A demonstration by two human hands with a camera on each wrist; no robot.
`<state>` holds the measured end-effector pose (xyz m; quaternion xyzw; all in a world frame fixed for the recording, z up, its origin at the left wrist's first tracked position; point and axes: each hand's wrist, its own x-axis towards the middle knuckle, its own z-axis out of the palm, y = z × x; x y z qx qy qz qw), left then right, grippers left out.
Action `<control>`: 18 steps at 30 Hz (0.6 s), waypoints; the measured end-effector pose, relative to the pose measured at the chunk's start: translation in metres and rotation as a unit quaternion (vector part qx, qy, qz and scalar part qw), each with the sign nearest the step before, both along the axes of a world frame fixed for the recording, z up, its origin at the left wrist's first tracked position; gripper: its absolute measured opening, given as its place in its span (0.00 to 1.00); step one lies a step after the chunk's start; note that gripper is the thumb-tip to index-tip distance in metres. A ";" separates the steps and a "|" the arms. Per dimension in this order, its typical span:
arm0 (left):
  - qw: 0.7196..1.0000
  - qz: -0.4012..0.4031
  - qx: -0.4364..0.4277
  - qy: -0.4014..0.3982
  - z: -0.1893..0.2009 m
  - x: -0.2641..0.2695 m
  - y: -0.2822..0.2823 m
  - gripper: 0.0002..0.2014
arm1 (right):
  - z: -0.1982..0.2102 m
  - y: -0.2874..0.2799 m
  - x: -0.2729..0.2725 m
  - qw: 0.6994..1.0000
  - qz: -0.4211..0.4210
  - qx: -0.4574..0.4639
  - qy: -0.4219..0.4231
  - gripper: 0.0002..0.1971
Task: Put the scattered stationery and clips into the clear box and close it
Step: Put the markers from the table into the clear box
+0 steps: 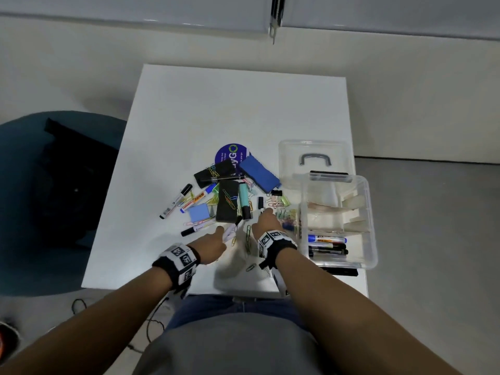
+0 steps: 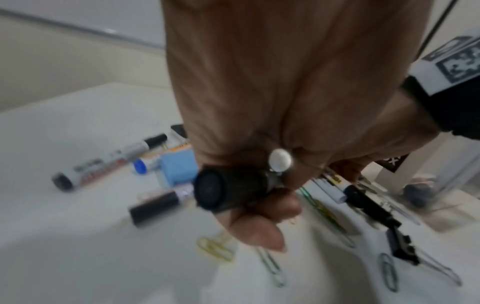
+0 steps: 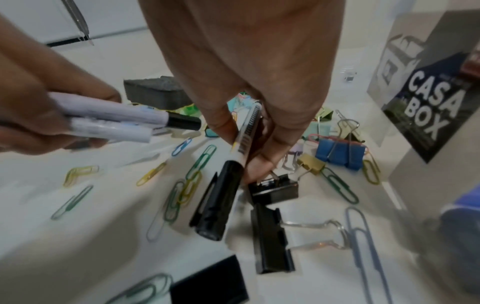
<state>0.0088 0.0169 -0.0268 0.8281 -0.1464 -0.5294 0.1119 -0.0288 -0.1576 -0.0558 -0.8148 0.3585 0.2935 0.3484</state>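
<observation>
Markers, erasers, sticky notes point(image 1: 198, 212), paper clips point(image 1: 247, 236) and binder clips point(image 3: 340, 152) lie in a heap on the white table point(image 1: 216, 104). The clear box point(image 1: 370, 220) stands at the right, lid point(image 1: 316, 150) swung back, with several markers point(image 1: 327, 240) in its near compartment. My left hand point(image 1: 220, 234) point(image 2: 272, 205) grips two white-barrelled markers point(image 3: 111, 117) at the heap's near edge; one black end point(image 2: 221, 191) faces the left wrist camera. My right hand point(image 1: 266, 213) point(image 3: 246, 148) pinches a black-capped pen point(image 3: 218, 201) among the clips beside the box.
A blue chair holding a black bag point(image 1: 67, 185) stands left of the table. A round purple card point(image 1: 231, 155) lies behind the heap. Black erasers point(image 1: 228, 204) and a blue eraser point(image 1: 259, 173) fill the middle. A black bar point(image 1: 341, 272) lies near the box's front.
</observation>
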 end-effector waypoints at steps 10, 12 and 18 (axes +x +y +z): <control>0.964 -0.146 0.043 -0.220 -0.014 0.037 0.047 0.22 | 0.013 -0.014 0.011 0.999 -0.046 -0.018 -0.001 0.40; 0.954 -0.158 0.051 -0.251 -0.022 0.035 0.043 0.22 | 0.018 -0.009 0.013 0.998 -0.056 -0.015 0.011 0.43; 0.939 -0.192 0.076 -0.274 -0.028 0.031 0.038 0.23 | 0.010 0.006 0.017 0.988 -0.148 -0.008 -0.053 0.29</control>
